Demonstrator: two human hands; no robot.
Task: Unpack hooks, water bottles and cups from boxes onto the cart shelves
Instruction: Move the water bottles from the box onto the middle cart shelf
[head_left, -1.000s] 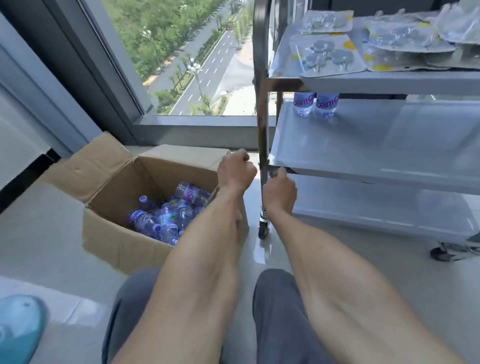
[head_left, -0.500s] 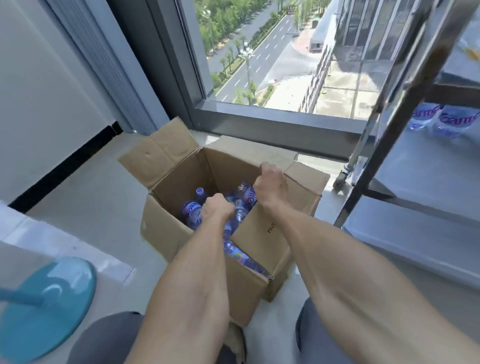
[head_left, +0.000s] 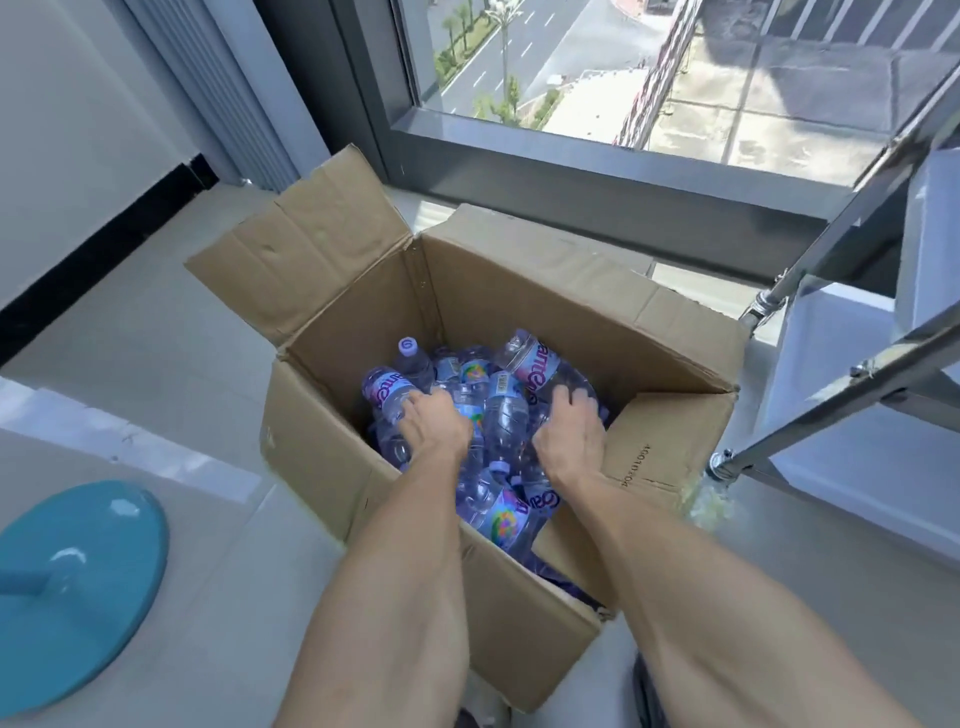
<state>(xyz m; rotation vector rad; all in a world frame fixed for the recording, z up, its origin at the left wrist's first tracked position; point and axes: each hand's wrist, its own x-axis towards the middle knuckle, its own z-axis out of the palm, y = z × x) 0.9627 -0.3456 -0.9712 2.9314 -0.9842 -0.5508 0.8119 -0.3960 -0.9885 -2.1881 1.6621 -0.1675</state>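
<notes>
Cardboard box (head_left: 332, 291) flaps wide; left hand (head_left: 434, 423), right hand (head_left: 569, 431) each clasping water bottles (head_left: 498, 415) inside.

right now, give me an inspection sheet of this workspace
surface: pale tiled floor, box standing on it
job's things: open cardboard box holding many water bottles lying jumbled; cart at right, only frame and shelf edges visible
clutter: blue round base at lower left
hands: left hand and right hand both down in the box, each on a bottle; grip not clear
cables: nothing seen
surroundings: window behind the box, street far below; white wall at left
</notes>
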